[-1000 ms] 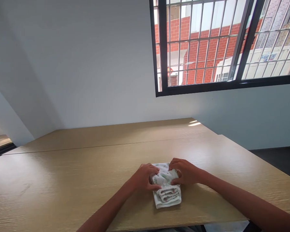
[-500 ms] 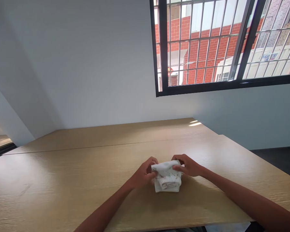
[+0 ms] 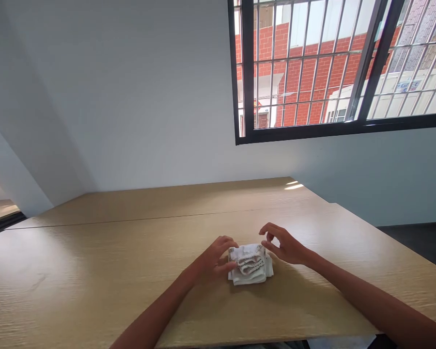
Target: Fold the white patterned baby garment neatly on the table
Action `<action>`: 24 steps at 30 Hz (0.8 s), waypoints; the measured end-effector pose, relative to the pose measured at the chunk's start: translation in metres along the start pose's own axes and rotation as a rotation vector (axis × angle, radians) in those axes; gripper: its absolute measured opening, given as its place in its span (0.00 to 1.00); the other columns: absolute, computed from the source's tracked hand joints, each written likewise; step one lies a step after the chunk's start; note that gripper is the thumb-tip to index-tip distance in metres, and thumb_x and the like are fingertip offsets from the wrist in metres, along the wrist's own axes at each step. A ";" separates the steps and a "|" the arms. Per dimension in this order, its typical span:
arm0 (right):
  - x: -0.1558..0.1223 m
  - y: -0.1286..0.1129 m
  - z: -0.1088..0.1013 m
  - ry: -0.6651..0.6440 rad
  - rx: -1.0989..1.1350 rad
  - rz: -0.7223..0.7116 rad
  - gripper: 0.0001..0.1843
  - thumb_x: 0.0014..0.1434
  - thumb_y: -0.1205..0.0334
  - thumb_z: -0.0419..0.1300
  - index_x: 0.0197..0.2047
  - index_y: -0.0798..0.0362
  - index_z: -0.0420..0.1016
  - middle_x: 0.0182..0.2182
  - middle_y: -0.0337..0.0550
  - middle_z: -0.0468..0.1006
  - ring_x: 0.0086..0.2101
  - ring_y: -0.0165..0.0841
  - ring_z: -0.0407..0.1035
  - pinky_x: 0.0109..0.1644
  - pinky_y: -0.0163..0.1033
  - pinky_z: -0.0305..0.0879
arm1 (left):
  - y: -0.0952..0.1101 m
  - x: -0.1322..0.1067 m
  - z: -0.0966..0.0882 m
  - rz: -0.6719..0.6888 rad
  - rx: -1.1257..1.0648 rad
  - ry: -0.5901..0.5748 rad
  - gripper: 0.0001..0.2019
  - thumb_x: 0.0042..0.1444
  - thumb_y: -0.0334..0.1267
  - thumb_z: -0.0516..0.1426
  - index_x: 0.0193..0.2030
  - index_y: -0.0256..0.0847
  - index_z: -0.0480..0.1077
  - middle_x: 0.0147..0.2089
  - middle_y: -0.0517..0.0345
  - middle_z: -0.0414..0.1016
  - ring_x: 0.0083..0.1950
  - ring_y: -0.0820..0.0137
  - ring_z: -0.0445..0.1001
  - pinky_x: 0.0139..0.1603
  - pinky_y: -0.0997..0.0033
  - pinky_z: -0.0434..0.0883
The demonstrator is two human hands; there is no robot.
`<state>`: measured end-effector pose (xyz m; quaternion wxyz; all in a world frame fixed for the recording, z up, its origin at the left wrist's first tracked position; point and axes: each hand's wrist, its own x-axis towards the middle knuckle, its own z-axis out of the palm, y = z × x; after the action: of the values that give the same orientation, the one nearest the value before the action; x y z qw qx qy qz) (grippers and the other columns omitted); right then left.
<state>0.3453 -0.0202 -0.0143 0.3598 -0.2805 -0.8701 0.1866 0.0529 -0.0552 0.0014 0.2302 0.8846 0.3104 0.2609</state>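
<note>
A small white patterned cloth (image 3: 250,264), folded into a compact bundle, lies on the wooden table (image 3: 94,271) near its front edge. My left hand (image 3: 216,257) rests against the bundle's left side, fingers curled with the thumb touching the fabric. My right hand (image 3: 281,242) hovers just right of and above the bundle, fingers apart and loosely bent, holding nothing.
The table runs back to a white wall, with a seam across its middle. A barred window (image 3: 334,72) at the upper right looks onto a red brick building. Dark floor shows past the table's right edge.
The cloth went from a longer fold to a shorter bundle lying on the table. My right hand has let go of it and lifted away; my left hand stays at its side.
</note>
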 end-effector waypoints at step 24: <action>-0.001 -0.005 0.009 -0.013 -0.203 -0.194 0.11 0.72 0.61 0.53 0.55 0.55 0.66 0.54 0.50 0.59 0.50 0.44 0.59 0.51 0.50 0.64 | -0.003 0.001 0.009 0.129 0.085 -0.132 0.18 0.59 0.46 0.59 0.52 0.42 0.66 0.60 0.48 0.58 0.59 0.54 0.60 0.58 0.47 0.63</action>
<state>0.3380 -0.0260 -0.0179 0.3403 -0.2286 -0.9099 0.0636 0.0574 -0.0544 -0.0071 0.1949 0.9271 0.2476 0.2030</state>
